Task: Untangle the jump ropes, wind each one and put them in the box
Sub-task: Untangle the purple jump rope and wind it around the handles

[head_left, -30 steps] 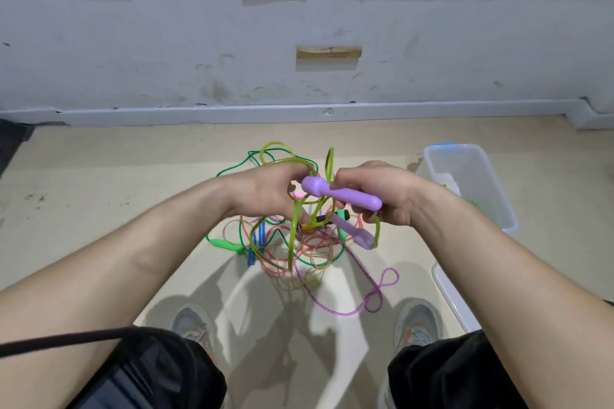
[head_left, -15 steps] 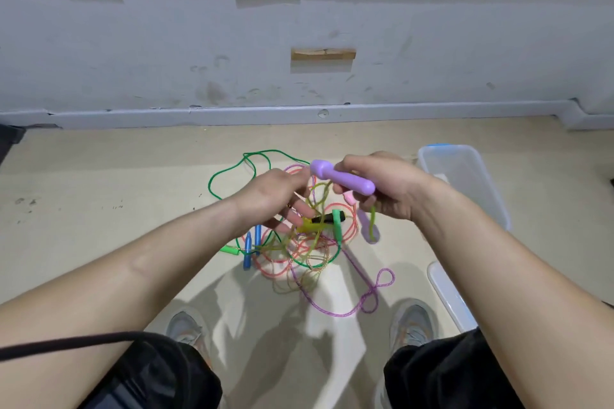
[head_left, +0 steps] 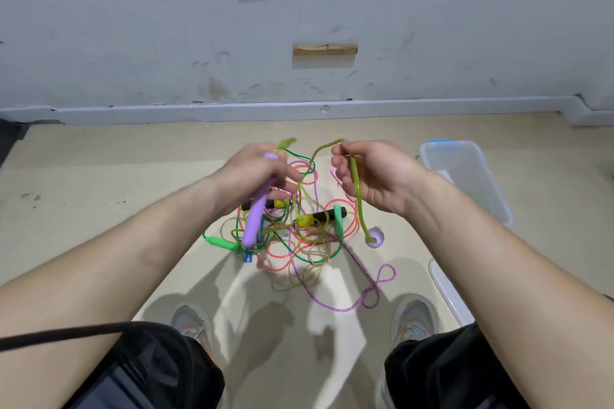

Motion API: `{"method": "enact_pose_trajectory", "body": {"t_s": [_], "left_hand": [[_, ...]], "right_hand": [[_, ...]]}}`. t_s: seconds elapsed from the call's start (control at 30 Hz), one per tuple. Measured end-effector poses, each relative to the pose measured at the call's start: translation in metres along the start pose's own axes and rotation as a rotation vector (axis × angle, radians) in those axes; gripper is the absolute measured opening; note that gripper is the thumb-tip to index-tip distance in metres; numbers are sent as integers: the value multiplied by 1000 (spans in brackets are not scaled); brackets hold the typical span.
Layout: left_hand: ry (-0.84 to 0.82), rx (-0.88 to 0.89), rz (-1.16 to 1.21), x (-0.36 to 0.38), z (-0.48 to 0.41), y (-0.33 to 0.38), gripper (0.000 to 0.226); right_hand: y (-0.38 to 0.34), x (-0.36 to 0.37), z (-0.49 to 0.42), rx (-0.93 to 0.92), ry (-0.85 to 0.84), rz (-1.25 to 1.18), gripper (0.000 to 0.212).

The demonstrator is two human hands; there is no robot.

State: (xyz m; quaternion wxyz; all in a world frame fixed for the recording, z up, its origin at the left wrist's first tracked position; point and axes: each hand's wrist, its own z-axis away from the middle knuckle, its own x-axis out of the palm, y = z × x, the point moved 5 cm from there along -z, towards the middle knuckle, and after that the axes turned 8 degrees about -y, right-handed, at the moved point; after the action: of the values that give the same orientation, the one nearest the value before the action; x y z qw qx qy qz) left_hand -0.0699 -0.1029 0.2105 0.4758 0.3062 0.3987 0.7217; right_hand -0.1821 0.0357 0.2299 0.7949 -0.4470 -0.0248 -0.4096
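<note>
Two hands are raised above one tangled pile of ropes (head_left: 299, 242) on the floor. The left hand (head_left: 255, 173) grips one purple handle (head_left: 254, 216) in a closed fist, its free end pointing to 6 o'clock. The right hand (head_left: 375, 173), fingers loosely curled, holds the yellow-green rope (head_left: 357, 189), which drops to a second purple handle (head_left: 374, 237) at 6 o'clock of that hand. Counted in the pile: two green handles (head_left: 221, 241), two black-and-yellow handles (head_left: 319, 217); the number of ropes cannot be told. One clear box (head_left: 498, 196) stands at 3 o'clock of the pile, apart from it.
</note>
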Motion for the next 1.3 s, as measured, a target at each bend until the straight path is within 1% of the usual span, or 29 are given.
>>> {"method": "enact_pose_trajectory", "body": {"t_s": [0.07, 0.13, 0.17, 0.23, 0.3, 0.33, 0.37, 0.4, 0.43, 0.47, 0.5, 0.53, 0.57, 0.6, 0.63, 0.7, 0.73, 0.77, 0.8, 0.9, 1.0, 1.07, 1.13, 1.2, 1.27, 1.3], "left_hand": [[-177, 101, -139, 21, 7, -3, 20], [-291, 134, -283, 40, 13, -7, 35], [-334, 134, -288, 48, 16, -9, 36], [-401, 133, -222, 63, 19, -15, 25], [-380, 142, -277, 68, 21, -18, 20], [-346, 158, -303, 68, 21, -18, 19], [-309, 159, -281, 66, 21, -17, 23], [-276, 150, -205, 62, 20, -17, 26], [-244, 128, -98, 57, 18, -16, 25], [-204, 107, -2, 51, 15, -15, 23], [-163, 98, 68, 45, 13, -14, 23], [-138, 90, 127, 40, 11, -12, 22], [-129, 87, 180, 35, 9, -10, 22], [-123, 81, 227, 31, 8, -9, 21], [-118, 78, 258, 28, 6, -7, 21], [-98, 80, 292, 23, 5, -4, 20], [-87, 84, 314, 21, 4, -1, 19], [-80, 90, 343, 19, 3, 0, 18], [-78, 94, 370, 18, 3, 2, 18], [-12, 65, 346, 12, 1, 4, 19], [106, 29, 253, 8, -1, 0, 21], [142, -7, 186, 6, 0, -2, 17], [111, -64, 184, 6, 1, -5, 21], [56, -91, 210, 10, 2, -7, 29], [35, -91, 231, 15, 2, -10, 35], [26, -88, 227, 19, 2, -11, 38]], "right_hand": [[1, 6, -2, 9, -37, -258, 29], [-1, 10, -5, -26, -44, -407, 30], [-4, 11, -6, -56, -38, -457, 30], [-10, 8, -9, -129, -10, -538, 29], [-16, 2, -10, -194, 31, -606, 26], [-18, -2, -10, -218, 55, -613, 24], [-20, -8, -11, -243, 98, -569, 23], [-22, -15, -11, -260, 156, -453, 23], [-23, -27, -13, -267, 240, -254, 25], [-24, -40, -13, -249, 345, 47, 29], [-26, -48, -13, -211, 430, 423, 35], [-25, -52, -12, -160, 475, 772, 45], [-20, -53, -16, -102, 458, 1017, 52], [-11, -47, -17, -38, 375, 1121, 53], [1, -37, -16, 11, 232, 1094, 49], [23, -7, -10, 53, -61, 854, 44], [27, 8, -4, 40, -168, 783, 43], [30, 16, -1, 15, -242, 760, 40], [32, 20, 0, -21, -279, 749, 34], [32, 17, -2, -74, -246, 690, 17], [33, 12, -4, -61, -204, 549, 13], [33, 8, -7, -56, -142, 459, 15], [33, 6, -8, -62, -112, 358, 15], [35, 9, -9, -80, -146, 320, 15], [39, 11, -11, -123, -133, 384, 22], [40, 10, -14, -167, -79, 477, 24]]}}
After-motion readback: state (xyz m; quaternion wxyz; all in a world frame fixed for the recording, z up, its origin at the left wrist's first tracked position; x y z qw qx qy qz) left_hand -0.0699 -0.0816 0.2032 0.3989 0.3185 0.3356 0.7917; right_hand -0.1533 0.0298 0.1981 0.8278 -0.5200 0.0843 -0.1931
